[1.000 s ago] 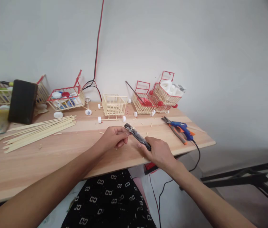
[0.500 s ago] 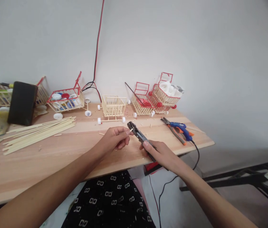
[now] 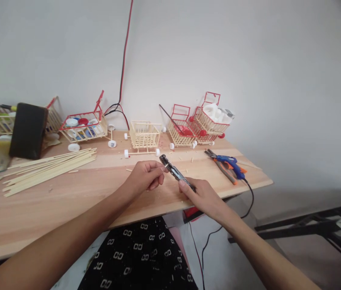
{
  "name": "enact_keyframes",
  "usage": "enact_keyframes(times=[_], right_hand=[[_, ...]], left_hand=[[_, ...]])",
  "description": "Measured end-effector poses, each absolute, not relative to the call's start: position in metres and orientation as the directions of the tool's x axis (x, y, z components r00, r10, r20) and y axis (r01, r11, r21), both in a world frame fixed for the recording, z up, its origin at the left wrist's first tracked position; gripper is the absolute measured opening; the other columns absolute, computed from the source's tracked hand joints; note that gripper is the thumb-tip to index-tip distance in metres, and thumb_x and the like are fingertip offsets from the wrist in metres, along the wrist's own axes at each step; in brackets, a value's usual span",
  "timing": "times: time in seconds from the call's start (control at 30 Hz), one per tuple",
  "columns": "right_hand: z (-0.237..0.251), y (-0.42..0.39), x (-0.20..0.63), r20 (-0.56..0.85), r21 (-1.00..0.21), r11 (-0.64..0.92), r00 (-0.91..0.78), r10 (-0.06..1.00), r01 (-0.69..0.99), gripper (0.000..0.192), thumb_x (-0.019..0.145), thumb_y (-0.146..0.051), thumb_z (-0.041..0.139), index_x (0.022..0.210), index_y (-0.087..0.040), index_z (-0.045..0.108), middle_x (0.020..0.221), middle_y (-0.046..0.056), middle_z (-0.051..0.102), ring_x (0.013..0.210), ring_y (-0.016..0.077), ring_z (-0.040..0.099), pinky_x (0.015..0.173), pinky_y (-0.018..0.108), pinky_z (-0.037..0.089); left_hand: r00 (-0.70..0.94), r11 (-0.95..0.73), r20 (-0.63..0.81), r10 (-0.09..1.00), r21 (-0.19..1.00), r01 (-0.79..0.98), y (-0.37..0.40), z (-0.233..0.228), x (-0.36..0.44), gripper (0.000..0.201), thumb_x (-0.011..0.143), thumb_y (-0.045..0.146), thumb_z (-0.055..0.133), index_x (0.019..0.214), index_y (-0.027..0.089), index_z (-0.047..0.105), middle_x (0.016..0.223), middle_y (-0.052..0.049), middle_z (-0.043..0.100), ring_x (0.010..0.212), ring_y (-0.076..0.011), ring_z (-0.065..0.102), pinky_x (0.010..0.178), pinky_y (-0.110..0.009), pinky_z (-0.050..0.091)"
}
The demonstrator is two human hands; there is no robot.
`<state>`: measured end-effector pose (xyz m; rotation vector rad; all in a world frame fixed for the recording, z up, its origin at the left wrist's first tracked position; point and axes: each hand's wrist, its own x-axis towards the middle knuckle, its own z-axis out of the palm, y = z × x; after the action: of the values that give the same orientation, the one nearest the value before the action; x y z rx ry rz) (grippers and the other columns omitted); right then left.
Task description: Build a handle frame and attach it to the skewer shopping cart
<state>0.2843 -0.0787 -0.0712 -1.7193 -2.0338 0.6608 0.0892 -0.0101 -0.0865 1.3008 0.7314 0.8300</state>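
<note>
My left hand (image 3: 149, 175) is closed in a pinch on a short pale wooden stick (image 3: 166, 165), most of it hidden by the fingers. The stick's end lies at the jaws of a pair of dark metal pliers (image 3: 173, 170). My right hand (image 3: 199, 193) grips the pliers by the handles, which are squeezed close together. Both hands are just above the front part of the table. Behind them stands a plain model shopping cart (image 3: 144, 136) of thin sticks, with white wheels.
Long wooden sticks (image 3: 51, 171) lie in a bundle on the table (image 3: 76, 209) at left. A blue glue gun (image 3: 231, 163) rests beside orange-handled pliers (image 3: 225, 172) at right. Red-trimmed model carts (image 3: 83, 128) line the wall. A black case (image 3: 28, 131) leans at far left.
The pliers' handles have come together in my right hand. The pliers have shifted slightly up and left; my left hand has hardly moved.
</note>
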Motion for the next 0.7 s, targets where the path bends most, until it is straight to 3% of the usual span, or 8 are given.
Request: enact_keyframes(times=[0.13, 0.7], right_hand=[[-0.077, -0.078, 0.283, 0.027, -0.611, 0.151, -0.17, 0.985, 0.777, 0.05, 0.093, -0.059, 0.033, 0.066, -0.018, 0.045, 0.062, -0.001, 0.048, 0.061, 0.0132, 0.043, 0.058, 0.025, 0.029], [-0.092, -0.074, 0.281, 0.086, -0.648, 0.197, -0.186, 0.979, 0.736, 0.052, 0.094, -0.058, 0.032, 0.063, -0.017, 0.044, 0.059, -0.002, 0.044, 0.057, 0.0109, 0.036, 0.053, 0.025, 0.023]], left_hand=[[0.528, 0.058, 0.004, 0.849, 0.993, -0.1, -0.008, -0.089, 0.089, 0.018, 0.082, 0.03, 0.06, 0.076, 0.013, 0.059, 0.054, 0.003, 0.056, 0.035, -0.002, 0.035, 0.036, -0.017, 0.022], [0.554, 0.038, 0.025, 0.832, 0.994, -0.102, -0.006, -0.089, 0.086, 0.016, 0.082, 0.027, 0.059, 0.078, 0.012, 0.06, 0.056, 0.003, 0.056, 0.035, -0.0017, 0.035, 0.037, -0.017, 0.024]])
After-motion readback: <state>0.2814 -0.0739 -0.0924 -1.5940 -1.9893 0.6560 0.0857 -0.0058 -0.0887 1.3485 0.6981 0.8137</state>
